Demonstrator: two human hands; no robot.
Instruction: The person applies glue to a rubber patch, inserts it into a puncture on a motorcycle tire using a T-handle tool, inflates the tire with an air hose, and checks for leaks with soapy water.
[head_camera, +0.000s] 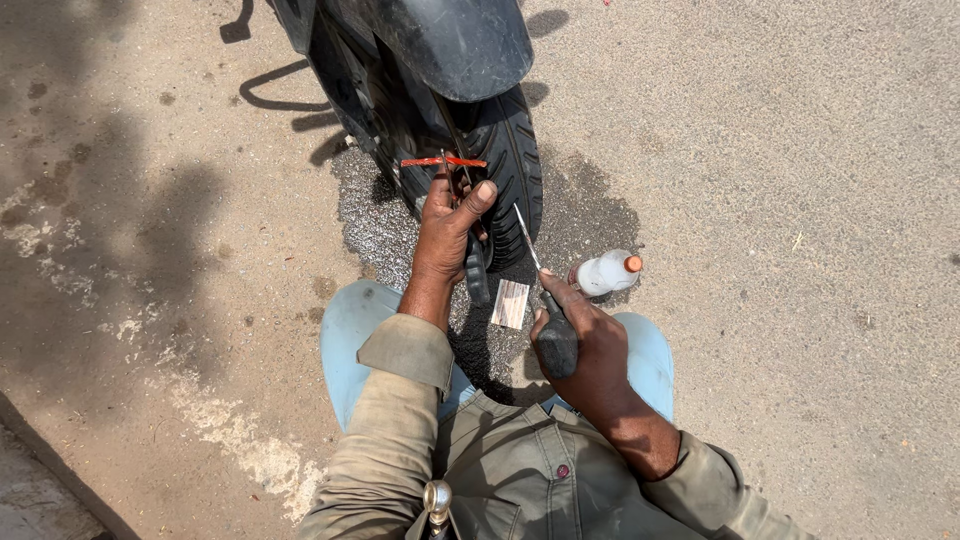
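We are looking down at a scooter tyre (510, 170) standing upright just ahead of both hands, its tread facing us and its rolling plane running straight away from us, under a dark mudguard (455, 40). The left hand (450, 225) is the nearer one: it is pressing against the tread with fingers curled and thumb raised, and it is closing around a thin tool whose orange-red strip (443, 161) is lying crosswise just above the knuckles, its long axis running side to side across the tread; how the tool is meeting the rubber we cannot tell. The right hand (585, 345) is resting lower and closer to our body, wrapping fully around the dark handle of a pointed hand tool (540, 290), whose slim metal shaft is slanting up and leftward toward the tyre, its tip lying just beside the tread and near the left thumb. Between the two hands a small pale packet (510, 303) is lying flat on the wet patch of ground (375, 225). Just beyond the right hand, a small white bottle with an orange cap (606, 272) is lying on its side, cap pointing away to the right.
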